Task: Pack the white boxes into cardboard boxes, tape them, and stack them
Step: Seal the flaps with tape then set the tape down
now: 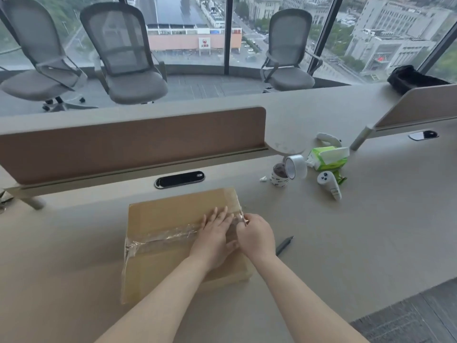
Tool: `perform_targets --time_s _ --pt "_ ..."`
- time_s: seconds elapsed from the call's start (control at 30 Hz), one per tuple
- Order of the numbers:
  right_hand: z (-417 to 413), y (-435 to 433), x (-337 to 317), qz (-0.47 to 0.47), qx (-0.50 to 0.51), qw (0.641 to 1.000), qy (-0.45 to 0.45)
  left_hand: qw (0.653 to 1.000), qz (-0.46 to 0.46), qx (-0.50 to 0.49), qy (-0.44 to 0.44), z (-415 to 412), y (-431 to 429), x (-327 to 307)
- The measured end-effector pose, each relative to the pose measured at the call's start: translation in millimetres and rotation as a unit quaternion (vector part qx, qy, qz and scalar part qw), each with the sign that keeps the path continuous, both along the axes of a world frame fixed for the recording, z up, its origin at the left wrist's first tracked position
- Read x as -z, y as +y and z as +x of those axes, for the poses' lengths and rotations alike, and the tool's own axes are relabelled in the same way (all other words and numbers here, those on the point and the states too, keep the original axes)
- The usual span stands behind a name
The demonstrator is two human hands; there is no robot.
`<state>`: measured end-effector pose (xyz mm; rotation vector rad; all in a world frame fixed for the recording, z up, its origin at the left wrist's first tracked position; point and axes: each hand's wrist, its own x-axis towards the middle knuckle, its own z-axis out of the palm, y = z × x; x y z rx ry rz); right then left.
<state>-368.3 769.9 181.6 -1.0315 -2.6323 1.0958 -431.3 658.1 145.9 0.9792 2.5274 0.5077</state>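
- Head view: a closed cardboard box (pixel 163 216) lies flat on the desk (pixel 346 231), in the near middle, right in front of the person.
- A strip of clear tape (pixel 168 237), wrinkled and shiny, runs across the top of the box from its left edge, where it folds down the side, to its right edge.
- The left hand (pixel 214 236) lies flat on the tape near the right part of the box, fingers straight and close together, pressing down.
- The right hand (pixel 256 235) is just beside it at the box's right edge, fingers curled, pinching the crumpled end of the tape.
- A dark pen (pixel 284 245) lies on the desk just right of the box.
- Farther back on the right are a white roll of tape (pixel 295 167) leaning on a second roll (pixel 279 175), a green tissue pack (pixel 327 158) and a white controller (pixel 330 184).
- A brown divider (pixel 123 144) stands behind the box, with grey chairs (pixel 128 58) beyond it by the window.
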Motion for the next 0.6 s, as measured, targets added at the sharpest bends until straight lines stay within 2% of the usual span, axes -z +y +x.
perform_targets --time_s 0.1,0.27,0.53,0.6 --pt "1 -5 10 -0.020 0.006 1.000 0.019 1.000 0.014 -0.001 0.012 1 -1 4" --pt "-4 -3 19 -0.033 0.041 0.998 -0.017 0.999 0.021 -0.009 0.037 5 -2 8" --pt "-13 23 19 -0.239 0.000 0.965 -0.106 0.999 0.020 -0.016 0.032 5 1 7" --pt "-15 29 16 -0.255 -0.009 0.961 -0.104 0.999 0.020 -0.019 0.023 5 0 6"
